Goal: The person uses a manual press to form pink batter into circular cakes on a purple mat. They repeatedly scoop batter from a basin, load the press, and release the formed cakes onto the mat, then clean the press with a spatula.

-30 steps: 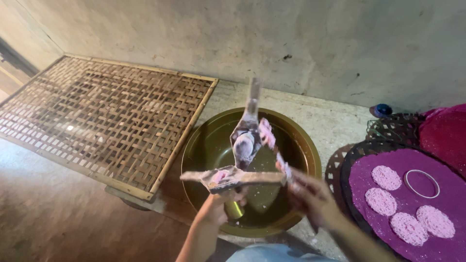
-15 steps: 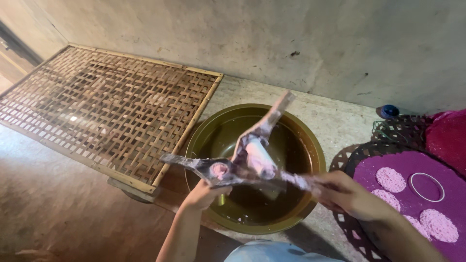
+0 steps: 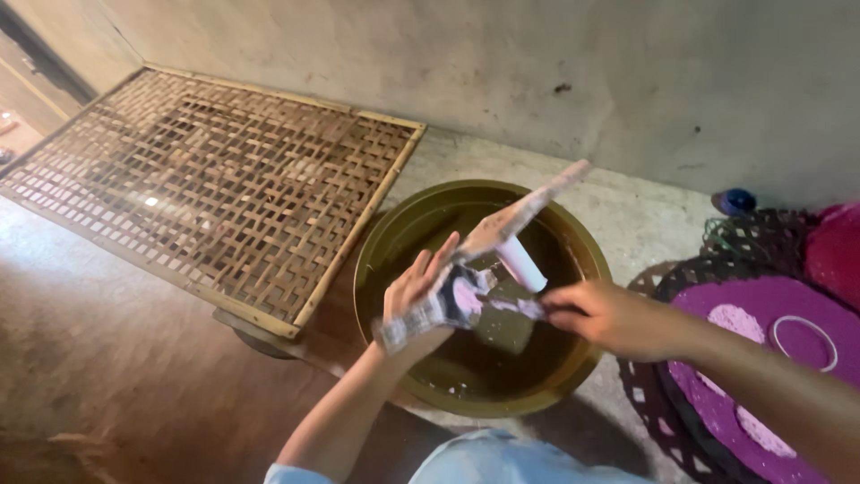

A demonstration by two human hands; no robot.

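My left hand (image 3: 415,298) presses flat against a long wooden paddle (image 3: 502,229) smeared with pale pink paste, held slanted over a large olive-green basin (image 3: 385,242). My right hand (image 3: 598,315) grips a thin stick-like piece (image 3: 512,306) that meets the paddle at its middle, where a short white tube (image 3: 521,263) sticks out. Cloudy liquid lies in the bottom of the basin under both hands.
A woven bamboo rack (image 3: 206,179) lies flat to the left, its corner over the basin's edge. At right a purple mat (image 3: 761,358) on dark woven trays carries pink discs and a white ring (image 3: 804,341). A concrete wall stands behind; a small blue object (image 3: 735,201) sits by it.
The paddle has swung from upright to a slant pointing up-right. My left hand has shifted from gripping below to lying flat against it, and my right hand has moved rightward.
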